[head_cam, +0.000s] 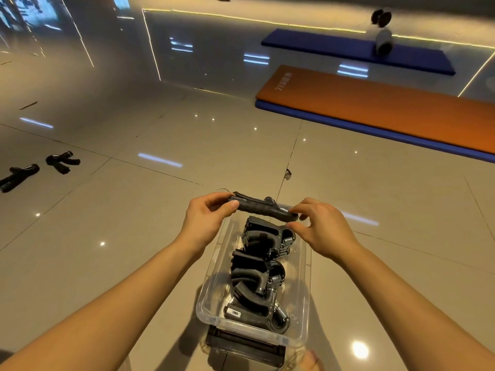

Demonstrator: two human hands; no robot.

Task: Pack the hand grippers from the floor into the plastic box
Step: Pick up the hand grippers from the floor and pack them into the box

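Observation:
A clear plastic box (211, 279) sits on the tiled floor in front of me, with several black hand grippers (257, 274) with metal springs lying in a row inside it. Over the box's far end I hold one more black hand gripper (261, 207) level. My left hand (207, 218) pinches its handle end and my right hand (318, 228) pinches its spring end. Two other hand grippers lie on the floor at the far left, one (63, 162) nearer the middle and one (18, 176) at the frame's edge.
An orange mat (375, 108) on a blue mat lies at the right, with another blue mat (356, 50) and a grey roller (384, 41) behind it. A black lid or tray (246, 346) sits under the box's near end. A bare foot (308, 361) shows beside it.

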